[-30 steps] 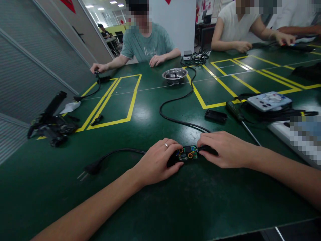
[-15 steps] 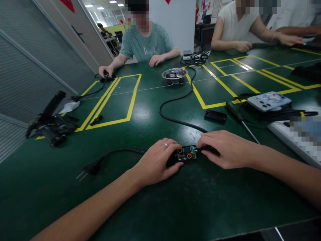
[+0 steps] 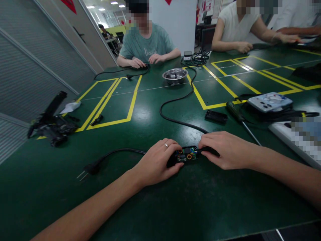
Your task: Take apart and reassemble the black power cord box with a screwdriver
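Observation:
My left hand [image 3: 160, 162] grips the left end of a small black case whose circuit board [image 3: 187, 154] lies exposed, with copper-wound rings on it. Fingers and thumb hold the case from its far and near sides. At the other end, my right hand [image 3: 225, 149] pinches the black cable [image 3: 209, 150] where it meets the case. From under my left hand a cord runs left to a two-pin plug [image 3: 92, 168] on the green table. Beyond my right hand lies a black case cover [image 3: 216, 116], and a screwdriver [image 3: 235, 111] rests beside it.
A metal bowl [image 3: 175, 76] stands mid-table, near a long cable [image 3: 173, 100]. Black parts [image 3: 54, 124] are heaped at the left. A phone [image 3: 270, 101] and a white device [image 3: 298, 137] are at the right. Co-workers sit across; one person's hands [image 3: 147, 61] handle a cord.
The co-worker opposite has brought a hand and a corded item from the left towards their other hand. My own hands have barely moved on the case and cable.

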{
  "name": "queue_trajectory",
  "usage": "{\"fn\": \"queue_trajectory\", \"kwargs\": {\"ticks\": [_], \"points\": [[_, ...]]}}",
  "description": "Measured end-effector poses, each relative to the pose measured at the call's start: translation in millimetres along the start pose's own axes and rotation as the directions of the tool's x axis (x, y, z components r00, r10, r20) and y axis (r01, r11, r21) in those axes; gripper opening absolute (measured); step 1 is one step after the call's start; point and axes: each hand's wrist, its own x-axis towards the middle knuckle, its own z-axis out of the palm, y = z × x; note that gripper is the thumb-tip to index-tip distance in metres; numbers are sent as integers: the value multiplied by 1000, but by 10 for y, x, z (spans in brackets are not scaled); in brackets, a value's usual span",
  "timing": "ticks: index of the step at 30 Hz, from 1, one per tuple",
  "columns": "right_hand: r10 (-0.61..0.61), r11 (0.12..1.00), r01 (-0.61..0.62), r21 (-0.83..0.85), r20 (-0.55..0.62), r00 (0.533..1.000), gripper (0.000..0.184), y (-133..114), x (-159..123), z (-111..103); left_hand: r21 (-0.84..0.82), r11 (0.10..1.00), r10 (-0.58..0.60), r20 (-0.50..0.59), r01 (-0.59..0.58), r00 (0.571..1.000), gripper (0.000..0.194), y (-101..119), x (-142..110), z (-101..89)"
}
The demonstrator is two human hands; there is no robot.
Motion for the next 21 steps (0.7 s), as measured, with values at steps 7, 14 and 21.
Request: {"fn": "queue_trajectory", "kwargs": {"ticks": [7,14,21], "points": [[2,1000,-2,-1,-5,1000,14,5,2,9,-9,1000,8,-5,-8,1000,32,-10,-11,1],[-1,1000,1,4,-10,1000,13,-2,-3,26,-3,1000,11,-11,-11,1000,31,-13,-7,2],[-17,1000,17,1,-18,1000,14,-17,7,19,5,1000,14,-15,-14,1000,30,-20,0,11]]}}
